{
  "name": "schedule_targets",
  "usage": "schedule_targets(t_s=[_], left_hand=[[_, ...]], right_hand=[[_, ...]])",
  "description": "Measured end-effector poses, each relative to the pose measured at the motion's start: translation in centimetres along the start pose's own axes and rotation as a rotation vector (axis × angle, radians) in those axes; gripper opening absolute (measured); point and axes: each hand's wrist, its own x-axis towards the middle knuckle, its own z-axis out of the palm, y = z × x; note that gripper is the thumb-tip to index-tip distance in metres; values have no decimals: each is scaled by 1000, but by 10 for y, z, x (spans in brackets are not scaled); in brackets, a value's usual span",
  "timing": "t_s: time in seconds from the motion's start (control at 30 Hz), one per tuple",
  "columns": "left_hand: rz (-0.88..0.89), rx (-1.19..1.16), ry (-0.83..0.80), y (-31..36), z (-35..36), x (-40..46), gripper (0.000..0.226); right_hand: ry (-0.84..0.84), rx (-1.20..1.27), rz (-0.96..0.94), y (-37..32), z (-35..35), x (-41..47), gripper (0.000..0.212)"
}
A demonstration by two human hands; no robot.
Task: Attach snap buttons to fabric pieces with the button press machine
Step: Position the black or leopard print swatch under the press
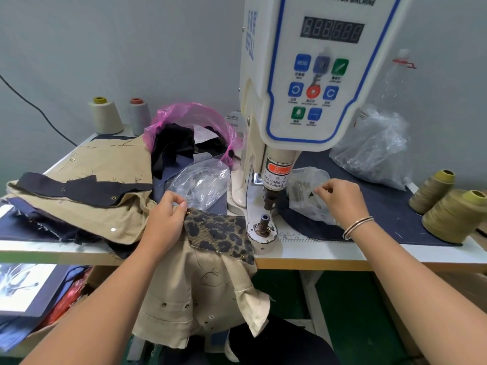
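Observation:
The white button press machine stands at the table's middle, its lower die post bare under the upper punch. A leopard-print fabric piece, joined to a beige garment that hangs off the table edge, lies just left of the die. My left hand pinches the leopard piece at its upper left corner, where a brass snap shows. My right hand pinches a small clear plastic bag of snap parts to the right of the machine.
A pile of beige and navy fabric pieces lies at the left. Another clear bag and a pink bag of dark scraps sit behind my left hand. Thread cones stand at the right, two more cones at the back left.

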Motion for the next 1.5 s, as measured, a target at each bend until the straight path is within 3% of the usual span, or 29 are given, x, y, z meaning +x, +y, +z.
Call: schedule_targets(t_s=[0.4,0.63,0.7,0.83,0.97,1.03,1.2,1.5], left_hand=[[-3,-9,-22,1,0,0,11],[6,-12,-27,2,-1,-1,13],[2,-10,-33,2,-1,-1,12],[1,-12,-39,1,-1,0,10],[12,-6,-33,1,0,0,11],[16,-1,-29,0,0,-1,12],[14,-4,-22,-4,0,1,15],[20,5,-16,-4,1,2,14]], right_hand=[[-37,-169,-71,2,3,1,26],[-37,34,65,2,11,2,20],[3,178,91,-2,7,1,20],[135,904,344,-34,-10,-27,25],[-307,1286,589,-73,10,-77,14],[-438,1379,661,-83,16,-87,14],[-582,1568,827,-92,9,-89,16],[-628,1820,1076,-103,0,-95,15]])
